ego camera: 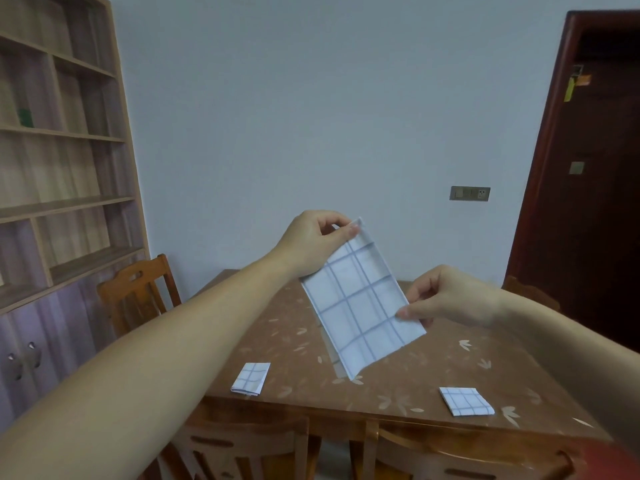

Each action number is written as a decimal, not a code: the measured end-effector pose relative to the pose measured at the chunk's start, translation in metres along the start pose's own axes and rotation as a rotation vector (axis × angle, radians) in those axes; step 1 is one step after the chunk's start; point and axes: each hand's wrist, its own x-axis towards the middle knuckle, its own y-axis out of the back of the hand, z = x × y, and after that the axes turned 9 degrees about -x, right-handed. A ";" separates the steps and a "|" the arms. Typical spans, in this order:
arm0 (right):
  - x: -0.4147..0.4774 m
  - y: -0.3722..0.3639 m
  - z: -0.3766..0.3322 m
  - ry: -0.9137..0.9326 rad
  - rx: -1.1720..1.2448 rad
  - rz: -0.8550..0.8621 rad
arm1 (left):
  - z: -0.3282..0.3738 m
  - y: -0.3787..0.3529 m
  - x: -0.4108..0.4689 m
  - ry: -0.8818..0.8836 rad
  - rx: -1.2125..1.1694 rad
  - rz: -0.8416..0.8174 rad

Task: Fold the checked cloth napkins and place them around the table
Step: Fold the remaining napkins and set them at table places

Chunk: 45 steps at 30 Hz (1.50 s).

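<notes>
Napkin held up over the surface in both hands, two smaller folded ones lying below.

Shelf at the left has open compartments; one upper compartment holds a small green thing, too blurred to name. Left hand is raised on an outstretched arm, its fingers pinching the napkin's top corner. Right hand sits lower, its fingers pinching the right edge near the bottom. The napkin is white with thin blue checks, folded into a long strip and hanging tilted; whether its lower corner touches the surface I cannot tell. Left napkin and right napkin, each a small checked packet, lie flat near the front edge, well apart.
</notes>
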 end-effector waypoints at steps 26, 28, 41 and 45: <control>-0.008 0.019 -0.018 0.007 0.229 0.029 | -0.015 -0.003 -0.002 0.132 -0.212 0.442; -0.005 0.020 -0.013 -0.007 0.366 0.101 | -0.016 -0.011 -0.008 0.292 -0.352 0.432; -0.003 0.015 0.011 -0.099 0.463 0.200 | -0.020 -0.057 -0.029 0.431 -0.534 -0.119; -0.006 0.016 0.021 -0.086 0.492 0.149 | -0.022 -0.057 -0.030 0.481 -0.554 -0.085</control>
